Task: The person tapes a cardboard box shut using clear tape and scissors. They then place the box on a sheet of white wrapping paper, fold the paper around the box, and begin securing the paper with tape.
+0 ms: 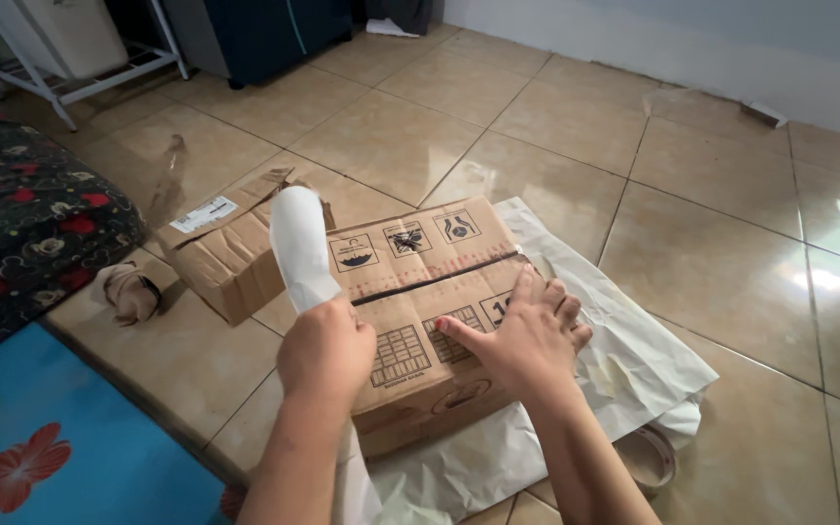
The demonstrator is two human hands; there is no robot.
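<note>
A brown cardboard box [410, 262] with printed symbols lies flat on the tiled floor, its two top flaps meeting at a dark seam. My left hand [325, 352] is closed around a strip of white paper [299, 243] that stands up from the fist over the box's left side. My right hand [529, 335] rests palm down with fingers spread on the near flap, just right of the seam's end. A large sheet of white wrapping paper [634, 360] lies under the box.
A second, open cardboard box [221, 255] sits to the left, with a crumpled brown wad [126, 290] beside it. A floral mattress [21, 219] and a blue flowered mat [60, 437] lie at left. A tape roll [648, 457] rests near my right forearm.
</note>
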